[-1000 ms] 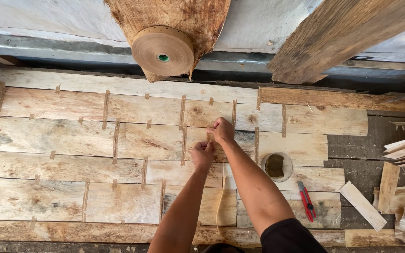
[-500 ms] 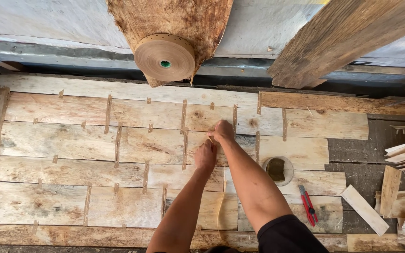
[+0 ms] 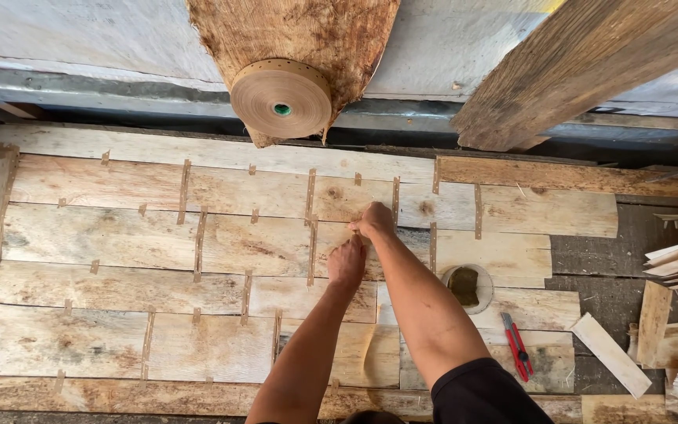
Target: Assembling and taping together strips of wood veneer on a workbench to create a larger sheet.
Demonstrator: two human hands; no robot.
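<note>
While both hands work near the middle of the sheet: veneer pieces [image 3: 158,235] lie edge to edge on the table, many seams already crossed by short brown tape strips.
Done: most joints on the left and centre carry tape.
Left: pieces at the right edge look less taped.
Left hand [image 3: 347,263]: fingers curled, pressing on a seam.
Right hand [image 3: 374,221]: fingertips pinched together, apparently on a tape strip; I cannot tell for sure.
Tape roll [image 3: 280,98]: hangs above the sheet.
</note>
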